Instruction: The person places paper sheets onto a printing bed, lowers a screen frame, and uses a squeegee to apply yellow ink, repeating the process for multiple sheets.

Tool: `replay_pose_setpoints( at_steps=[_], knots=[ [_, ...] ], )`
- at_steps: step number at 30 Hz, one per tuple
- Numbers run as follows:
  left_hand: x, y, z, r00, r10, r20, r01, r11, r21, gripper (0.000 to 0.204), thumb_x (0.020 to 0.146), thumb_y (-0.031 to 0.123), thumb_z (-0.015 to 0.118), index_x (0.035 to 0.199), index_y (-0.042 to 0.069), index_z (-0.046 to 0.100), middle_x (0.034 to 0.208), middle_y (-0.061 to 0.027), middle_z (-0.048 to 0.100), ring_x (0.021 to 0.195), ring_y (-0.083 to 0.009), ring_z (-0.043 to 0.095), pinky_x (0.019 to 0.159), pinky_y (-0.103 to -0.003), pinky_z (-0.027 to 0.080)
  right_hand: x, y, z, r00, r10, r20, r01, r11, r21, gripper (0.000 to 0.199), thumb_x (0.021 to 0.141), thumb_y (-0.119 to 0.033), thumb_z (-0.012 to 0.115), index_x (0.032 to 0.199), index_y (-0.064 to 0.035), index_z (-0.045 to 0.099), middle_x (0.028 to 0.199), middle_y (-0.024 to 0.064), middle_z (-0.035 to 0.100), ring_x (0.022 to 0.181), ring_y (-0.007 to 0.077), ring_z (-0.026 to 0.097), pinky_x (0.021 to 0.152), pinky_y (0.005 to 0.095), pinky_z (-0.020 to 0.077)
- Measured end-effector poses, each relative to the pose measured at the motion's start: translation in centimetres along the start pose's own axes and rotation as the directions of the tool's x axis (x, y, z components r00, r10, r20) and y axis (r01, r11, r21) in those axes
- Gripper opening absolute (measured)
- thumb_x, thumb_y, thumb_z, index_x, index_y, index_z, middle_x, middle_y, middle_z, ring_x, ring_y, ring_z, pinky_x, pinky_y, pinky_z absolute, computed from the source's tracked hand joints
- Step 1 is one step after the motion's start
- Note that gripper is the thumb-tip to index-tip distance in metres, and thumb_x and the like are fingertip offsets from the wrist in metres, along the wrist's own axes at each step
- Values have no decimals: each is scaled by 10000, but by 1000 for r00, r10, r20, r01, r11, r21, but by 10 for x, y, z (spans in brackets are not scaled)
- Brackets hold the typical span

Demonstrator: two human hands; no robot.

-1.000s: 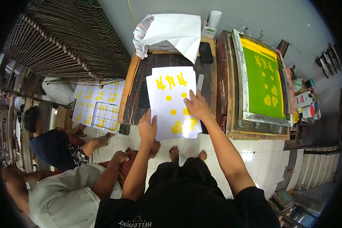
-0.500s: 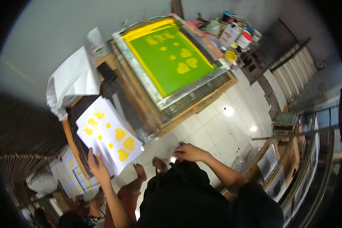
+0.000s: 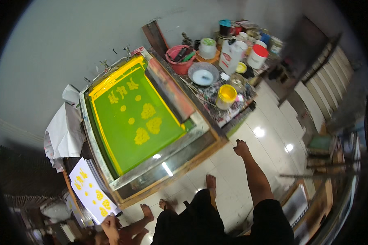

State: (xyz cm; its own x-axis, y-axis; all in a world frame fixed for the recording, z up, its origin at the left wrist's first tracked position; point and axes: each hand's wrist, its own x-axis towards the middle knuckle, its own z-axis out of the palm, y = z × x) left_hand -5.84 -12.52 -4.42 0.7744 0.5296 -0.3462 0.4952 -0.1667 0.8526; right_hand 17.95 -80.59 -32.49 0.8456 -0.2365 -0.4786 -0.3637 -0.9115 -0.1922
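Observation:
A silk-screen frame [image 3: 143, 183] with a green mesh [image 3: 122, 122] and yellow flower shapes lies on the bench. A long, stained squeegee [image 3: 173, 90] rests along its right side. On the left, a white sheet [image 3: 84, 191] printed in yellow lies at the bench edge. My left hand [image 3: 110, 225] is at that sheet's near corner; blur and the lower edge hide how its fingers are set. Out over the floor, beyond the frame's near right corner, my right hand [image 3: 241, 148] has its fingers curled together, with a dark bit at their tips that I cannot make out.
Right of the frame, a paint-spattered table holds a yellow ink jar [image 3: 226, 98], a grey bowl [image 3: 203, 74], a pink basket [image 3: 180, 61] and a white jug [image 3: 232, 56]. White cloth [image 3: 65, 130] hangs at left. Another person's bare foot [image 3: 147, 212] shows below.
My view has swung right, bringing the ink table fully in. My right arm has stretched forward and right, away from my body. My left hand stays by the printed sheet.

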Motion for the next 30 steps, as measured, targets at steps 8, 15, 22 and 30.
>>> replay_pose_setpoints(
  at_steps=[8,15,22,30],
  knots=[
    [-157,-111,60,846,-533,-4,429,677,598,602,1041,483,516,898,-66,718,735,-189,729,628,-222,713,620,-363,567,189,23,64,978,-207,2,149,710,688,657,909,-186,693,1507,-84,440,1432,123,542,1266,287,545,1067,479,460],
    [-257,-133,60,741,-643,-192,655,629,419,507,1028,439,535,1038,-45,689,893,-141,762,848,-241,726,778,-383,566,156,34,74,820,-530,215,419,812,405,542,906,-243,703,1392,-55,555,1313,147,622,1170,318,606,1009,457,504],
    [-215,-119,70,823,-475,-311,553,793,253,578,988,389,635,1429,27,549,1023,-231,726,969,-320,711,864,-426,539,3,-25,40,533,-569,626,822,524,-223,560,751,-181,756,1262,0,614,1254,276,632,1204,460,588,1053,525,474],
    [-84,-101,-113,881,243,-406,356,226,907,722,1032,564,440,1613,146,346,1613,-220,382,1523,-380,307,1251,-585,125,-178,-169,35,306,-669,678,916,401,-17,649,709,-252,824,1276,-37,592,1099,241,686,1080,429,658,927,496,543]
  ],
)
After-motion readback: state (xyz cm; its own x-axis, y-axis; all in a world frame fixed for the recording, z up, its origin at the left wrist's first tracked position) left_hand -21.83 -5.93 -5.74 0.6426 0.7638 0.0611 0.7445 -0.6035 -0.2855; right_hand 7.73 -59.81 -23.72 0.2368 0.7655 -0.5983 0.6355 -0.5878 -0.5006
